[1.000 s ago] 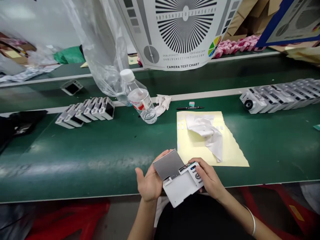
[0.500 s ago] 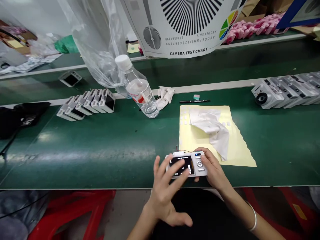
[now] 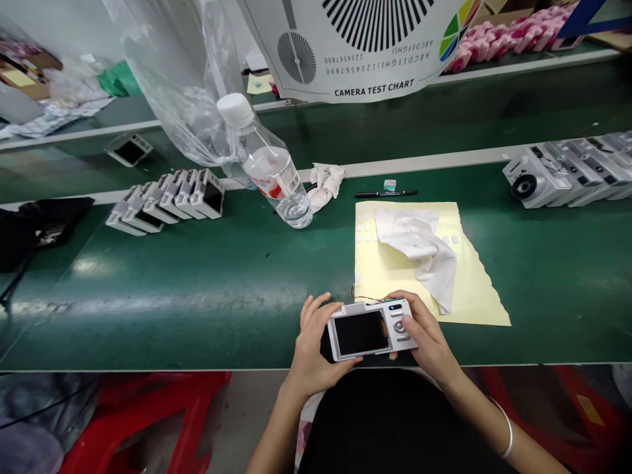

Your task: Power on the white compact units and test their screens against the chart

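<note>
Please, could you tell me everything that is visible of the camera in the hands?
The camera is a rectangular, silver-white, plastic-looking box. Its dark screen faces our view; buttons, a round control and a small blue light lie to the right. Thin wires show at its far edge. Slightly tilted, it is held by the front edge of the bench: left hand gripping its left end, right hand its right.

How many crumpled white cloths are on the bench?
2: one cloth lies on the yellow paper, the other cloth beside the bottle. Any under other things would be hidden.

Screen (image 3: 360, 334) now set into camera (image 3: 394, 338), its display gone dark, left hand (image 3: 312, 349) now gripping camera's edge
</note>
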A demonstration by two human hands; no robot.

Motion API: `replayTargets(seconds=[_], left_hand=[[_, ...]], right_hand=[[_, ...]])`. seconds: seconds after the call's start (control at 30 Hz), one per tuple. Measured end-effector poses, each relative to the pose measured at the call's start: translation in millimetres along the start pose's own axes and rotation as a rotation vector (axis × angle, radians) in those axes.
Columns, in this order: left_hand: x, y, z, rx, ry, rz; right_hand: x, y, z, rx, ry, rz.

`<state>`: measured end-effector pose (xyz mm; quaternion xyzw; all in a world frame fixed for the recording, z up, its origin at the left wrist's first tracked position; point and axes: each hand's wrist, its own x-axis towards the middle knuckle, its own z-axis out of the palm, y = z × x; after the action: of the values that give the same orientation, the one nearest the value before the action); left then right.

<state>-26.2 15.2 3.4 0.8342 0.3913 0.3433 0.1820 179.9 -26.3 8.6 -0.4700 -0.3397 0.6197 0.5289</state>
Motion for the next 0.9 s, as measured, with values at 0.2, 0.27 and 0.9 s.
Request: replayTargets(seconds=[0.2,0.27,0.9], left_hand=[[-1.1,-1.3,0.2,-0.017,0.086,0.045],[-1.6,-0.7,0.3,-0.021,0.096,0.047],[-2.7,0.9,3.6,-0.053,0.173,0.108]], right_hand=[[-2.7,1.0,-2.5,-0.118,-0.071,-0.051],[-3.3,-0.3,-1.6,-0.155,-0.064,-0.044],[-0.9,4.4,0.3,-0.31,-0.003,-0.121]])
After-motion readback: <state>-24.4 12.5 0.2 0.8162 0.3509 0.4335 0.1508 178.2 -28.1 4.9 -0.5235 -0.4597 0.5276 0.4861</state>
